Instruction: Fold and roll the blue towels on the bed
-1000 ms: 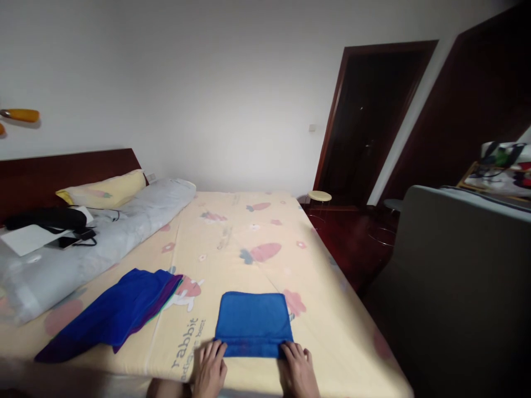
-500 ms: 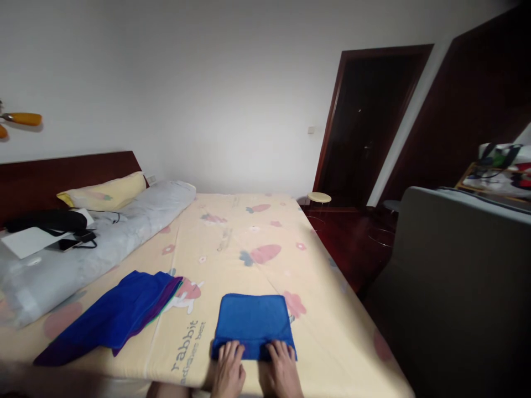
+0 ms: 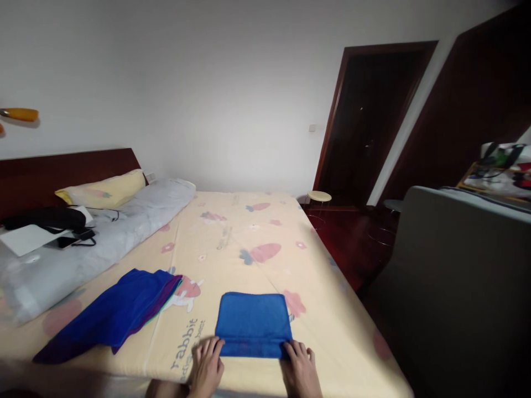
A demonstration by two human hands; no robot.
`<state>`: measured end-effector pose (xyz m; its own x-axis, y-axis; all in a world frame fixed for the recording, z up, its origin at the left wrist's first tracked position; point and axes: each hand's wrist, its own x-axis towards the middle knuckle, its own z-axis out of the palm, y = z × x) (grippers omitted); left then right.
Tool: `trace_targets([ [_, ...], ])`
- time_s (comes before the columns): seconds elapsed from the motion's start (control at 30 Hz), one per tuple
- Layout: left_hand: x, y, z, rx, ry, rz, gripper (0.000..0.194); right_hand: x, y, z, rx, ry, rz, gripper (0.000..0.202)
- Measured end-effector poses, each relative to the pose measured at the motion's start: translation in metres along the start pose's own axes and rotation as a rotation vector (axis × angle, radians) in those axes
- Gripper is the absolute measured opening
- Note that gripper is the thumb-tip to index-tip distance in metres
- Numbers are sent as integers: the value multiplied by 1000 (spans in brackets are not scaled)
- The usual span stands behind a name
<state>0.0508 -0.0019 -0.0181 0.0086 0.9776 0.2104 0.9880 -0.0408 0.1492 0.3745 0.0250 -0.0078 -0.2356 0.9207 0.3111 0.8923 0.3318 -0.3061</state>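
Observation:
A blue cloth (image 3: 254, 316) lies on the bed with a narrow band folded over along its near edge. My left hand (image 3: 206, 362) is at the near left corner, its fingers curled over the end of the folded band. At the opposite end, my right hand (image 3: 302, 365) has its fingers closed on the near right corner. Both thumbs are partly hidden under or behind the cloth's edge. To the left lies a loose pile of cloths (image 3: 120, 312), blue on top with purple and green edges showing.
The bed (image 3: 232, 232) has a yellow printed sheet. A rolled grey quilt (image 3: 136, 221), a pillow (image 3: 103, 190), a phone (image 3: 64, 242) and a black bag (image 3: 45, 219) are at the left. A round stool (image 3: 319, 196) stands past the bed's far right corner; a grey panel (image 3: 460, 287) rises at right.
My hands have moved apart, from the middle of the folded band out to its two ends. The band now looks flatter and straighter. The pile of cloths has stayed put.

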Motion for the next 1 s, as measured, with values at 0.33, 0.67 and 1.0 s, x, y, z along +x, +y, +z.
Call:
trace_targets([
  [0.33, 19, 9, -50, -233, -18, 6, 32, 16, -8, -24, 21, 17, 8, 20],
  [0.67, 34, 2, -34, -273, -33, -271, 24, 22, 9, -6, 27, 67, 171, 20],
  [1.0, 19, 88, 17, -112, 80, 80, 49, 25, -65, 7, 146, -43, -201, 42],
])
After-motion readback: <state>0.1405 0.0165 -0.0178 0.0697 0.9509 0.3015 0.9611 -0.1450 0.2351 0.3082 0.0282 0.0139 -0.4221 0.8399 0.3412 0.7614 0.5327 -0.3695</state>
